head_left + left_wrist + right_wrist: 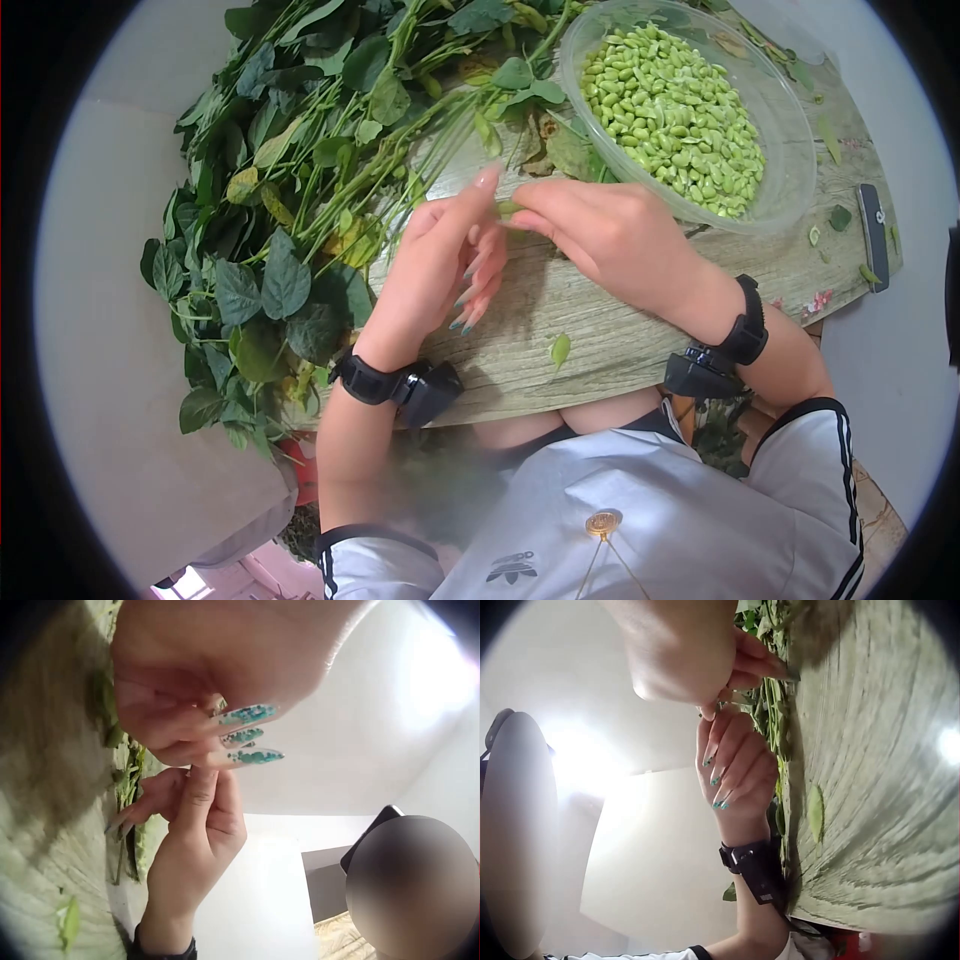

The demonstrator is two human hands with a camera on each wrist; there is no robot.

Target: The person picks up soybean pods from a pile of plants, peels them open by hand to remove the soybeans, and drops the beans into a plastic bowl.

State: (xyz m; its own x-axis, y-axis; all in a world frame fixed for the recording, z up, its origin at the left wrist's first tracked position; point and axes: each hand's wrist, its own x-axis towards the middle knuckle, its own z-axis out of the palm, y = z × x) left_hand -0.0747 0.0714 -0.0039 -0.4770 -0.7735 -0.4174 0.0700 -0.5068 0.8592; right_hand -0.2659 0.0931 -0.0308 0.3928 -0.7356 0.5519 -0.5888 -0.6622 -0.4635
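Note:
In the head view a small green bean pod (508, 207) is pinched by the fingertips of my right hand (610, 230). Its other end meets my left hand (440, 250), whose thumb points up while the other fingers curl below it. The long teal-speckled nails of the left fingers (251, 735) show clearly in the left wrist view. Both hands meet just above the wooden tabletop (620, 310). Behind the right hand stands a clear plastic bowl (803, 160) partly filled with shelled green beans (670, 120). The fingers hide much of the pod.
Leafy bean stalks (285, 270) are heaped along the left and back of the table. A loose green pod (560, 350) lies near the front edge. At the right edge rests a dark, slim, phone-like object (873, 238), with scattered bits of leaf and pod nearby.

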